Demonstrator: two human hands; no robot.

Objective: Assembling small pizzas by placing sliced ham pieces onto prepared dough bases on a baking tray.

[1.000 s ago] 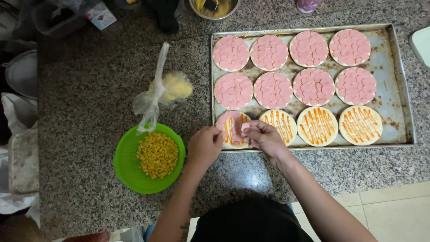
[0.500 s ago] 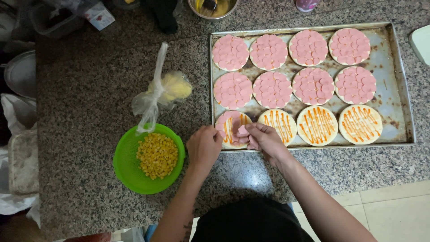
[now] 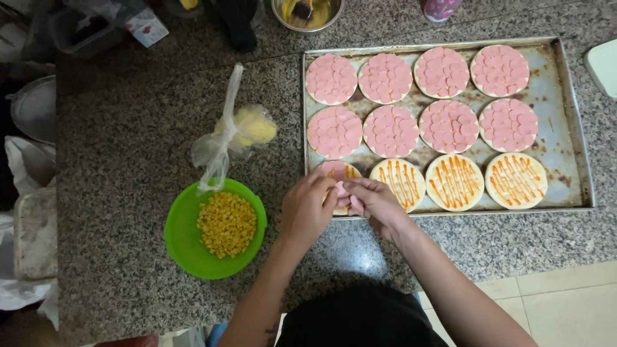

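Both hands meet over the tray's [image 3: 578, 167] near-left dough round [image 3: 339, 172]: left hand [image 3: 307, 209] and right hand [image 3: 376, 204] pinch pink sausage slices [image 3: 340, 190] directly above it.

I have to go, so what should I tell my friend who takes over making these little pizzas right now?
Left hand and right hand are together over the front-left pizza base, holding pink sausage slices.
The baking tray sits on the counter with twelve bases.
Done: eight bases in the two back rows are covered with sausage slices.
Left: the front-left base is only partly covered; the three other front bases have just orange sauce stripes.
A green bowl of corn and a plastic bag sit left of the tray.
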